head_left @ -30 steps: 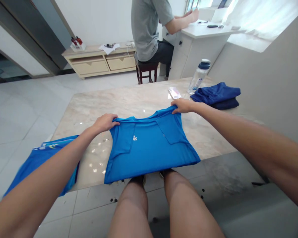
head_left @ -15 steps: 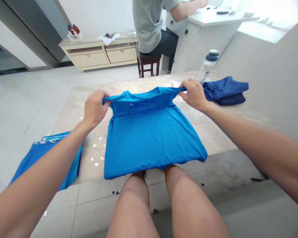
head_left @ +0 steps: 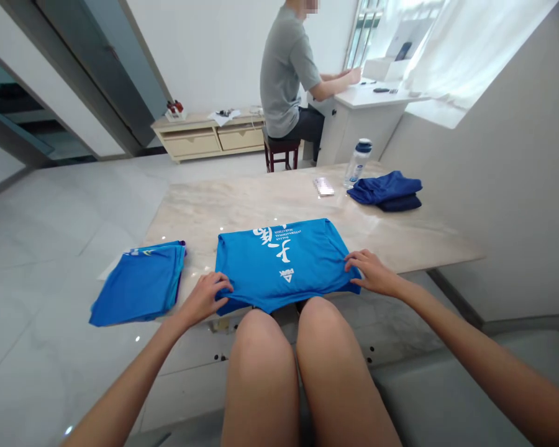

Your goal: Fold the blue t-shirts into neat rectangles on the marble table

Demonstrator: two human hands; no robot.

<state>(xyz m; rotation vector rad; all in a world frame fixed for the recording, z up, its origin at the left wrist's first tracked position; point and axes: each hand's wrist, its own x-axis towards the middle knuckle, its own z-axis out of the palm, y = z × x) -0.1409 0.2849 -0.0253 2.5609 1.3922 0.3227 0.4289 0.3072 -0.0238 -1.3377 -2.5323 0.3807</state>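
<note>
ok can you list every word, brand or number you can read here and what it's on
"DALIAN": small white print on the blue shirt, upside down in this view
"INTERNATIONAL MARATHON": same shirt, next to it, also upside down
"PEAK": same shirt, also upside down
Large white brush-style characters, same shirt: not clear enough to quote
Label on the bottle: too small to read
Print on the folded clothes: unreadable
</note>
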